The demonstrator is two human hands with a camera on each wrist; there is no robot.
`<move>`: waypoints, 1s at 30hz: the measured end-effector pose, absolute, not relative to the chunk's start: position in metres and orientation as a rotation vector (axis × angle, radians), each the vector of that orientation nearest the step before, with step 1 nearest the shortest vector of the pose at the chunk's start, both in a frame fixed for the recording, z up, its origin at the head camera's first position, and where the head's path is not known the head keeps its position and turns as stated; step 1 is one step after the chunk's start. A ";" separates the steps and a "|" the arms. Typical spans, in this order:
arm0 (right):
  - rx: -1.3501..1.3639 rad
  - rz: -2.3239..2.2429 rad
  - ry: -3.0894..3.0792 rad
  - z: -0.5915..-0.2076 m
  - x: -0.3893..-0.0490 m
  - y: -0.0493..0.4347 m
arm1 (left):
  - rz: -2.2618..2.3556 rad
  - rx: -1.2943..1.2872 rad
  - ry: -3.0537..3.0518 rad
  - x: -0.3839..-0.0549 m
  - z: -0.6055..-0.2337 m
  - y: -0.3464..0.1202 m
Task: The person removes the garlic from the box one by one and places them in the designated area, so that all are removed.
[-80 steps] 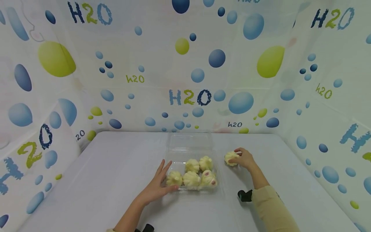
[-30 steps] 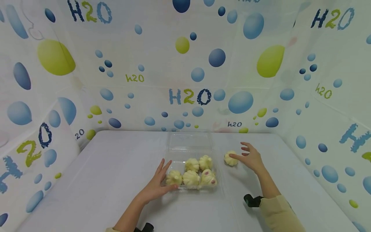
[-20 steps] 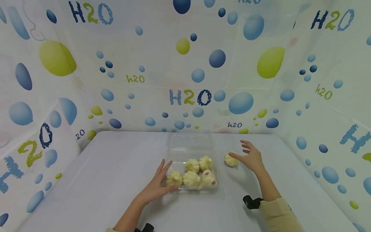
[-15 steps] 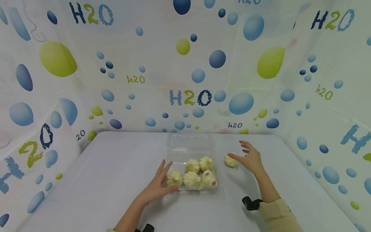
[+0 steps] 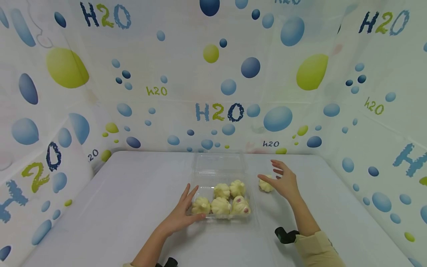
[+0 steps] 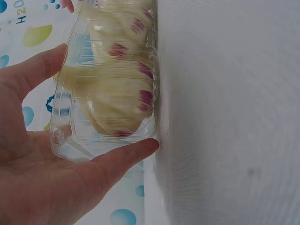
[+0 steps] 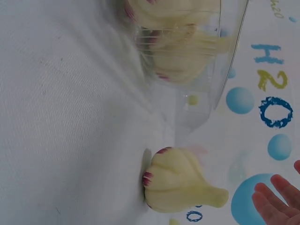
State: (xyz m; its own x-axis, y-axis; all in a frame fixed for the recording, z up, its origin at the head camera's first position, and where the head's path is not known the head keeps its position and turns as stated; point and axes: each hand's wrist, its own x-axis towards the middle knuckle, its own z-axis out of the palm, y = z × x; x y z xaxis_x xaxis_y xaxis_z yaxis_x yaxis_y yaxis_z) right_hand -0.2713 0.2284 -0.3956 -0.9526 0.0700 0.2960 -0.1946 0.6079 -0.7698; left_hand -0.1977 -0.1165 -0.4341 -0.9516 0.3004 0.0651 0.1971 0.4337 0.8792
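Observation:
A clear plastic clamshell box (image 5: 205, 191) lies with its lid (image 5: 218, 163) folded back, holding several pale garlic bulbs (image 5: 220, 205) with purple-streaked ends. My left hand (image 5: 180, 214) rests at the box's front left corner. Its fingers are spread, thumb along the front wall and the others up the left side, as the left wrist view of the box (image 6: 61, 112) shows. One loose garlic bulb (image 5: 265, 185) sits on the table right of the box. Above it hovers my right hand (image 5: 287, 183), thumb and fingers apart, holding nothing; in the right wrist view the bulb (image 7: 176, 183) stands apart from the fingertips (image 7: 262, 199).
A white cloth covers the table (image 5: 133, 193). Behind and at both sides hangs a white curtain (image 5: 186, 66) printed with blue and green bubbles and H2O lettering. Dark camera mounts (image 5: 285, 235) stick out at both wrists.
Earlier my right hand gripped the loose garlic bulb; it then let go and drew back right. Since then it has shifted slightly left, over the bulb. Left hand and box stayed put.

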 end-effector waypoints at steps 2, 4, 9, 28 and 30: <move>0.116 1.307 -2.526 -0.385 -0.263 0.222 | 1.554 0.449 2.578 -0.198 -0.434 -0.116; 0.113 1.329 -2.525 -0.382 -0.261 0.219 | 1.551 0.447 2.582 -0.198 -0.434 -0.116; 0.122 1.329 -2.524 -0.380 -0.259 0.215 | 1.549 0.444 2.582 -0.198 -0.435 -0.116; 0.255 1.399 -2.463 -0.373 -0.253 0.195 | 1.539 0.477 2.592 -0.196 -0.431 -0.116; 0.263 1.402 -2.459 -0.373 -0.253 0.192 | 1.538 0.475 2.593 -0.197 -0.431 -0.116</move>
State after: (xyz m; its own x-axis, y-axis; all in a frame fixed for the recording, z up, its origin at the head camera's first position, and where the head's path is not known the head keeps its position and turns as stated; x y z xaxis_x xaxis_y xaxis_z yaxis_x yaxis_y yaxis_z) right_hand -0.2527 0.1924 -0.3727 -0.9389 -0.0112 0.3440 -0.3017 0.5075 -0.8071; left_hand -0.1968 -0.1159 -0.4308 -0.9476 0.3092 0.0807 0.2190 0.4445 0.8686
